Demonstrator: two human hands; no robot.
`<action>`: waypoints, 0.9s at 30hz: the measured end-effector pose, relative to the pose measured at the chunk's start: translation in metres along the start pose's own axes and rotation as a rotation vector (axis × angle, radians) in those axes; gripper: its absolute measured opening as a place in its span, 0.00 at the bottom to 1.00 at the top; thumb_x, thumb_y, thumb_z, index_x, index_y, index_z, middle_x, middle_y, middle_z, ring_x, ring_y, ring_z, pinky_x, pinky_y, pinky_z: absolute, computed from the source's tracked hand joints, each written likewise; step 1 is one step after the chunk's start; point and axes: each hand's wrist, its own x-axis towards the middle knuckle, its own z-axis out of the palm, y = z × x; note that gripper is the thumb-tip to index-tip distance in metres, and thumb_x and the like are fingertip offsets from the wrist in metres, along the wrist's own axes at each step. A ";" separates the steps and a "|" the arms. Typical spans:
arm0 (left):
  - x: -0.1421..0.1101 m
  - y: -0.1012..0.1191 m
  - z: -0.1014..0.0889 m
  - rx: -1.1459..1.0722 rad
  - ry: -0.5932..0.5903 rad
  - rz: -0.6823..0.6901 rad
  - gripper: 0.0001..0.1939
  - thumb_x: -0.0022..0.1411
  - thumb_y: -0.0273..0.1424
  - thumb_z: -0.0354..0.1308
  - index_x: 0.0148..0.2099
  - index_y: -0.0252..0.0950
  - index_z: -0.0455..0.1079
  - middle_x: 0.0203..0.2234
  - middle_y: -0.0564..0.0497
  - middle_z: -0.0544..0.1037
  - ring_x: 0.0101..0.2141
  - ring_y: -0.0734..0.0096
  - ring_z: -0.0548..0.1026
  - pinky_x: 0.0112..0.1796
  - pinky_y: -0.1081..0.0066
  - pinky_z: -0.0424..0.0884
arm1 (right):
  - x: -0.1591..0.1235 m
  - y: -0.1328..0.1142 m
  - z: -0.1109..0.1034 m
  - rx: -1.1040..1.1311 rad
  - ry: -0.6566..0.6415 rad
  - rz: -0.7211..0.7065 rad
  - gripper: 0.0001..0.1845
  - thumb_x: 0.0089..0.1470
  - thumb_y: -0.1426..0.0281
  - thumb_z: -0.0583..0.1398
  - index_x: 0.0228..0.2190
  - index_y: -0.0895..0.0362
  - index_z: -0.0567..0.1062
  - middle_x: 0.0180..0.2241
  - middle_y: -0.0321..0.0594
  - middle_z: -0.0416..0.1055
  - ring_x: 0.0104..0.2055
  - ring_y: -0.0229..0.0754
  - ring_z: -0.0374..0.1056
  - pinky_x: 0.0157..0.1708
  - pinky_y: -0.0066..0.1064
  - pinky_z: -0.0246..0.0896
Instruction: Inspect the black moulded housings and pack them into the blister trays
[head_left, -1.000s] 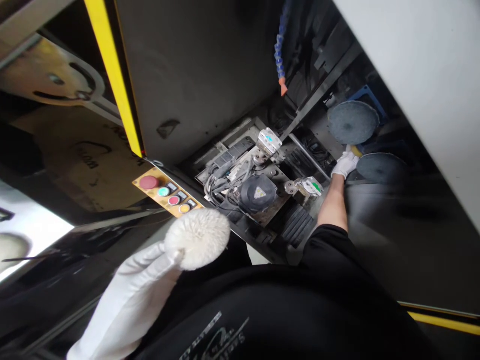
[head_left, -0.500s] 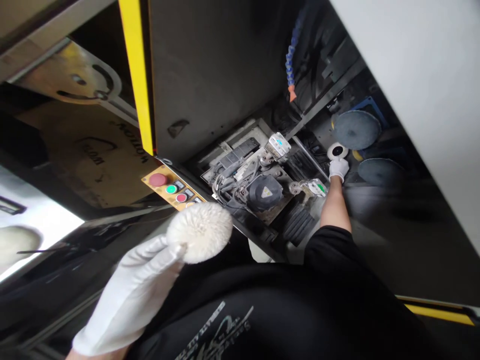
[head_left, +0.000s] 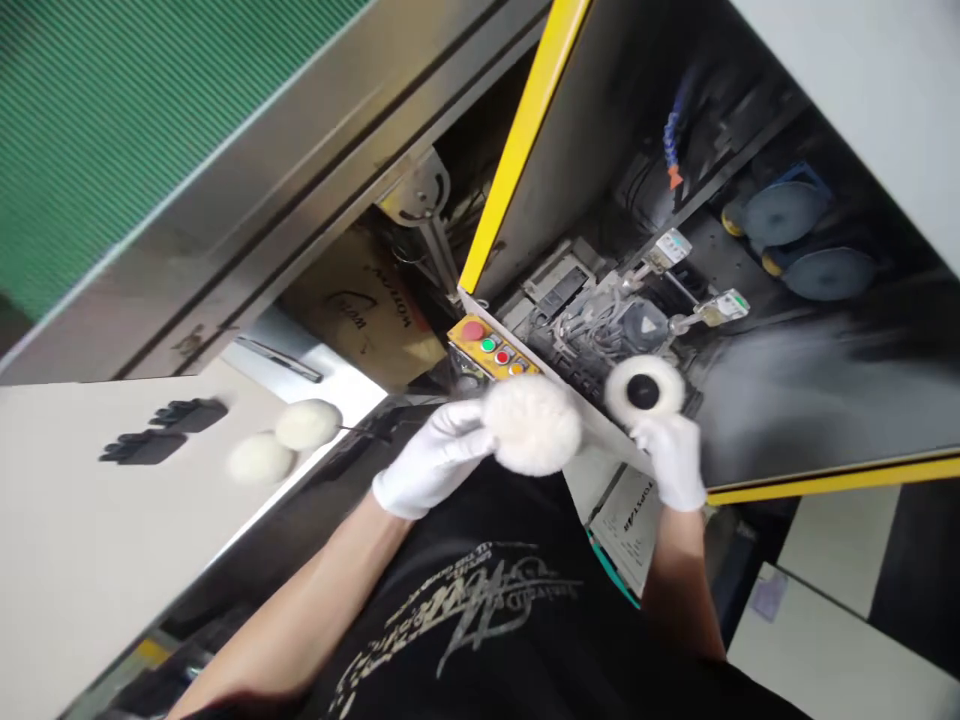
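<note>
My white-gloved left hand (head_left: 442,445) pinches the edge of a round, fluffy cream wool polishing pad (head_left: 532,425), its pile facing up. In my gloved right hand (head_left: 673,458) is a second wool polishing pad (head_left: 612,392), held by its rim, with a dark round centre showing. The two pads are apart, in front of my chest. Just beyond the left one sits a yellow button panel (head_left: 463,345) with red, green and orange buttons. Behind the right pad is the open machine, with a clamp with a white-and-green block (head_left: 724,306) near it.
Inside the machine are two grey discs (head_left: 787,212) and a blue segmented hose (head_left: 670,135). A yellow-edged door frame (head_left: 525,140) rises at the opening. On the left, a pale table (head_left: 112,540) carries two more cream pads (head_left: 307,424) and black toothed parts (head_left: 142,447).
My right hand has drawn back out of the machine with the dark-centred pad. My left hand keeps its pad. The view has swung left, bringing in the table and green surface.
</note>
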 end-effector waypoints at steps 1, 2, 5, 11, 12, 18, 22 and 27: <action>-0.008 -0.001 -0.010 0.039 -0.046 -0.016 0.23 0.45 0.48 0.83 0.35 0.37 0.84 0.33 0.45 0.85 0.44 0.47 0.84 0.49 0.53 0.81 | -0.021 -0.015 0.031 0.040 -0.085 -0.016 0.17 0.52 0.59 0.61 0.14 0.45 0.76 0.18 0.37 0.74 0.23 0.52 0.71 0.27 0.44 0.67; -0.016 -0.004 -0.020 0.061 -0.074 -0.034 0.23 0.46 0.47 0.83 0.34 0.36 0.84 0.34 0.45 0.84 0.43 0.50 0.83 0.49 0.55 0.80 | -0.037 -0.030 0.060 0.094 -0.190 -0.033 0.16 0.50 0.60 0.62 0.14 0.46 0.76 0.18 0.36 0.75 0.23 0.52 0.72 0.27 0.43 0.67; -0.047 -0.015 -0.053 -0.021 -0.044 -0.105 0.24 0.45 0.47 0.84 0.31 0.34 0.80 0.30 0.48 0.80 0.35 0.63 0.79 0.43 0.63 0.77 | -0.070 -0.064 0.126 0.213 -0.452 -0.049 0.16 0.50 0.61 0.61 0.15 0.50 0.76 0.17 0.37 0.73 0.22 0.46 0.71 0.26 0.37 0.64; -0.113 -0.037 -0.111 -0.088 0.108 -0.197 0.28 0.44 0.45 0.84 0.29 0.33 0.72 0.25 0.54 0.74 0.27 0.74 0.69 0.33 0.72 0.67 | -0.100 -0.077 0.192 0.164 -0.663 -0.047 0.17 0.55 0.63 0.58 0.18 0.53 0.77 0.20 0.38 0.75 0.24 0.41 0.70 0.28 0.32 0.61; -0.120 -0.040 -0.118 -0.071 0.136 -0.193 0.27 0.44 0.45 0.83 0.29 0.34 0.70 0.23 0.55 0.72 0.26 0.76 0.67 0.31 0.73 0.65 | -0.102 -0.077 0.201 0.143 -0.685 -0.064 0.17 0.56 0.64 0.58 0.18 0.54 0.76 0.21 0.39 0.76 0.25 0.41 0.70 0.30 0.33 0.62; -0.141 -0.065 -0.156 0.245 0.429 -0.049 0.19 0.51 0.38 0.73 0.28 0.37 0.66 0.22 0.58 0.68 0.26 0.77 0.62 0.31 0.73 0.61 | -0.100 -0.064 0.246 0.046 -0.777 -0.016 0.08 0.55 0.64 0.67 0.29 0.55 0.79 0.25 0.38 0.77 0.29 0.42 0.71 0.31 0.33 0.64; -0.140 -0.089 -0.169 0.345 0.506 -0.077 0.15 0.48 0.35 0.73 0.26 0.36 0.68 0.22 0.57 0.71 0.28 0.75 0.66 0.34 0.72 0.64 | -0.097 -0.033 0.276 0.290 -0.721 0.188 0.27 0.53 0.60 0.73 0.54 0.51 0.80 0.50 0.42 0.84 0.52 0.52 0.80 0.55 0.44 0.78; -0.117 -0.144 -0.187 0.302 0.546 -0.219 0.21 0.45 0.42 0.77 0.29 0.36 0.71 0.25 0.55 0.74 0.29 0.73 0.69 0.35 0.71 0.68 | -0.082 0.033 0.313 0.255 -0.598 0.313 0.16 0.53 0.67 0.72 0.45 0.53 0.86 0.48 0.44 0.86 0.56 0.57 0.80 0.65 0.49 0.73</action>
